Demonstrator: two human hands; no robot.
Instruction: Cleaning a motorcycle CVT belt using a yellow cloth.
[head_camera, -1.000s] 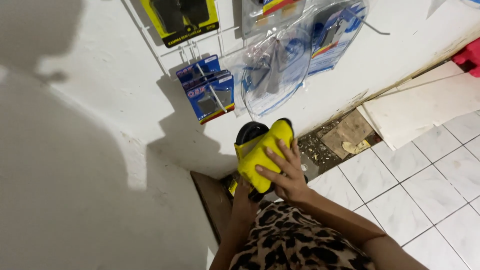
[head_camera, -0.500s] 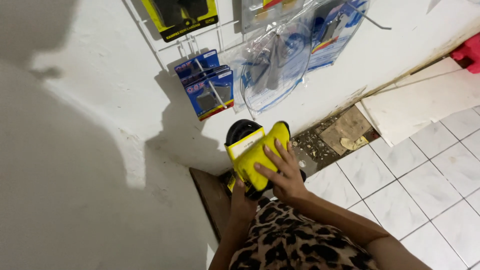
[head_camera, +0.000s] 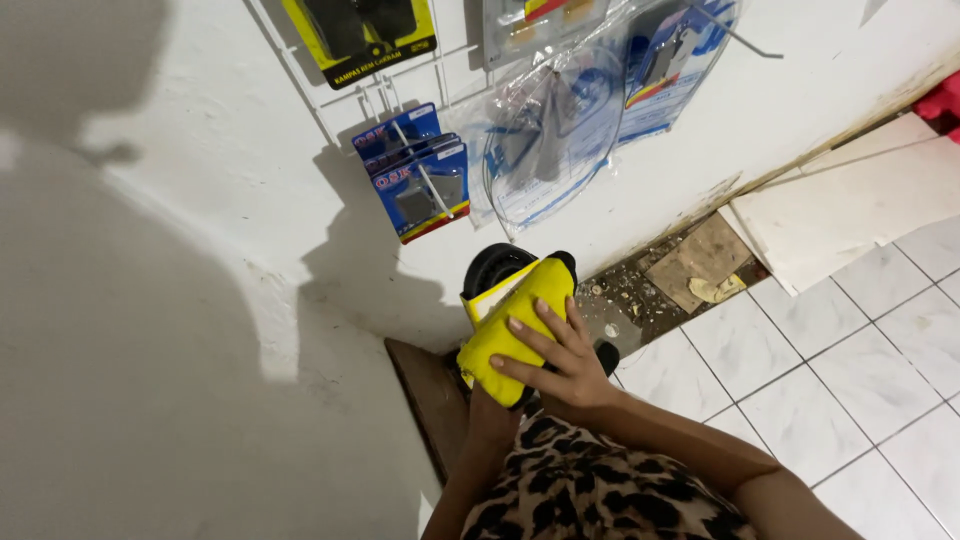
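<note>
Right hand: (head_camera: 556, 362) fingers spread flat over the top of the yellow package (head_camera: 512, 335), pressing on it, not curled shut.
Left hand: (head_camera: 492, 415) below the package, largely hidden by it; grip cannot be told.
Yellow package: held in front of the person's chest, close to the white wall (head_camera: 150, 300), tilted, with a black round part (head_camera: 497, 266) showing at its upper end.
Wall display: blue carded packs (head_camera: 420, 180) on wire hooks, clear plastic bags (head_camera: 560, 140) beside them, a yellow-and-black pack (head_camera: 362, 30) above.
Floor: white tiles (head_camera: 850, 360), with a broken patch of rubble (head_camera: 660, 285) against the wall.
</note>
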